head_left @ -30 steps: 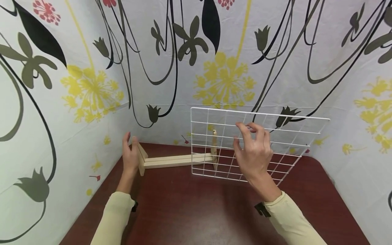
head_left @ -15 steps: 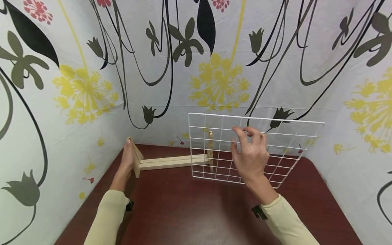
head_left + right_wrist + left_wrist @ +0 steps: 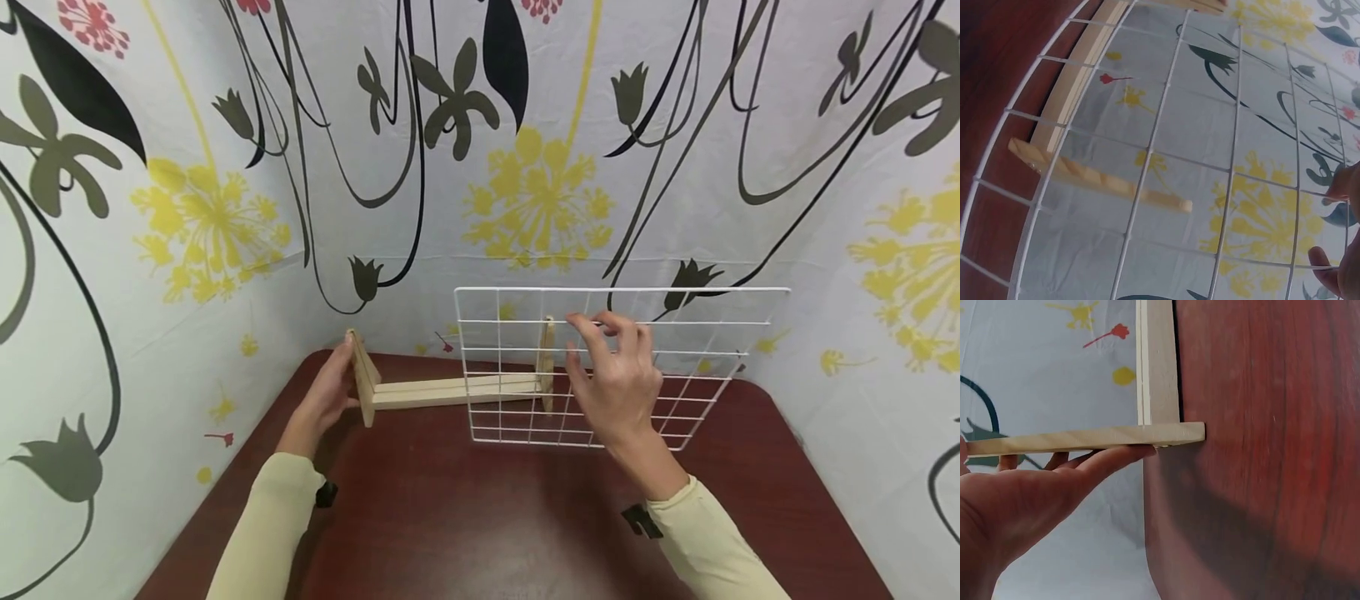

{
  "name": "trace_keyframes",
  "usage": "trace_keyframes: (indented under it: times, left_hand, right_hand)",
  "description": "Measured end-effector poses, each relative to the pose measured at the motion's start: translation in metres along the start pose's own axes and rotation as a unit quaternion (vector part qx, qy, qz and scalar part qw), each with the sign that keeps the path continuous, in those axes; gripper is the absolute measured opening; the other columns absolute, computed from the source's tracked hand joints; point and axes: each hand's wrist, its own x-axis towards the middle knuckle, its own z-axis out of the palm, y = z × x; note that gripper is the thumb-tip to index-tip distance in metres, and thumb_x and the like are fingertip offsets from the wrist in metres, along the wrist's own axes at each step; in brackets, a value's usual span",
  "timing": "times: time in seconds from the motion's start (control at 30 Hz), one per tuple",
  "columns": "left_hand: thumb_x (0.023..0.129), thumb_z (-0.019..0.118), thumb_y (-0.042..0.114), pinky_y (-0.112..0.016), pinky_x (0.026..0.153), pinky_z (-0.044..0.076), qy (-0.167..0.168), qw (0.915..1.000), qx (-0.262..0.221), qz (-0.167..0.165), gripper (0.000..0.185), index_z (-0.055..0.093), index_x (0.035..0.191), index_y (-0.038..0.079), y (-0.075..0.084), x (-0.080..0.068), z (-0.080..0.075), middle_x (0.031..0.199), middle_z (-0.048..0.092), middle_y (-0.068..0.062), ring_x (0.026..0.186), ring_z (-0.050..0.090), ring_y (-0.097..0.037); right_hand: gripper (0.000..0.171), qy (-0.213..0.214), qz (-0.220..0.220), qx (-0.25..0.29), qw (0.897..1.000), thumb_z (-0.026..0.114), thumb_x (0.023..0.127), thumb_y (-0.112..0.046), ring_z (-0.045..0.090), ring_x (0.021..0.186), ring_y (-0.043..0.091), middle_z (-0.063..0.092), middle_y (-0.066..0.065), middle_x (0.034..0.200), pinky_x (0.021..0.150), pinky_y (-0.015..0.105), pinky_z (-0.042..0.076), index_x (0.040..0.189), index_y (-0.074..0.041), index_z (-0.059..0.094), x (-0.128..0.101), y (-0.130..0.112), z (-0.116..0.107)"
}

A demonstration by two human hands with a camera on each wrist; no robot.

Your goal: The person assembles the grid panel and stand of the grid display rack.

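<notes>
**Grid panel held upright over the wooden stand**

The white wire grid panel [image 3: 600, 367] stands upright at the table's far side, toward 1 o'clock, its lower edge just in front of the wooden stand [image 3: 450, 390]. The right hand [image 3: 611, 379] pinches 1 upper wire between thumb and curled fingers. At 10 o'clock, the left hand [image 3: 330, 396] presses straight fingers flat against the stand's left end piece [image 3: 1085, 439]. The stand rests on the dark red table [image 3: 487, 517], backed by floral cloth [image 3: 525, 183].
</notes>
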Motion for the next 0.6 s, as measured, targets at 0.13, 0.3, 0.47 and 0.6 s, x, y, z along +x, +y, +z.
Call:
trace_keyframes:
  times: [0.13,0.3,0.47,0.6]
  left_hand:
    - [0.106,0.035,0.071,-0.084,0.116,0.026,-0.017,0.9998,-0.012,0.005,0.081,0.011,0.171,0.028,0.004,0.01,0.011,0.179,0.009,-0.016,0.163,0.018,-0.044]
    - [0.106,0.04,0.068,-0.084,0.117,0.022,-0.019,0.9991,-0.038,-0.002,0.078,0.018,0.17,0.028,0.01,0.022,0.025,0.178,0.014,-0.015,0.163,0.019,-0.044]
    - [0.106,0.043,0.069,-0.084,0.117,0.023,-0.022,0.9988,-0.04,-0.016,0.079,0.019,0.17,0.03,0.01,0.033,0.04,0.179,0.015,-0.011,0.163,0.019,-0.043]
    - [0.105,0.044,0.07,-0.086,0.115,0.024,-0.029,0.9989,-0.034,-0.013,0.08,0.022,0.169,0.027,0.005,0.039,0.048,0.177,0.019,-0.014,0.161,0.025,-0.045]
  right_hand:
    - [0.039,0.003,-0.008,0.01,1.0,0.076,0.09,-0.012,0.062,0.098,0.037,0.066,0.015,0.116,0.037,0.044,0.038,0.127,-0.025,0.074,0.002,0.001,0.0]
    - [0.037,0.007,-0.006,0.016,1.0,0.077,0.091,-0.013,0.062,0.099,0.037,0.066,0.015,0.116,0.037,0.045,0.039,0.126,-0.026,0.074,0.003,0.001,0.002]
    - [0.036,0.015,0.001,0.012,1.0,0.076,0.091,-0.015,0.063,0.099,0.036,0.067,0.013,0.116,0.037,0.046,0.039,0.124,-0.026,0.075,0.002,0.001,0.0]
    - [0.035,0.02,0.001,0.013,1.0,0.076,0.09,-0.016,0.063,0.096,0.037,0.068,0.013,0.115,0.037,0.047,0.039,0.123,-0.026,0.075,0.001,0.002,-0.001]
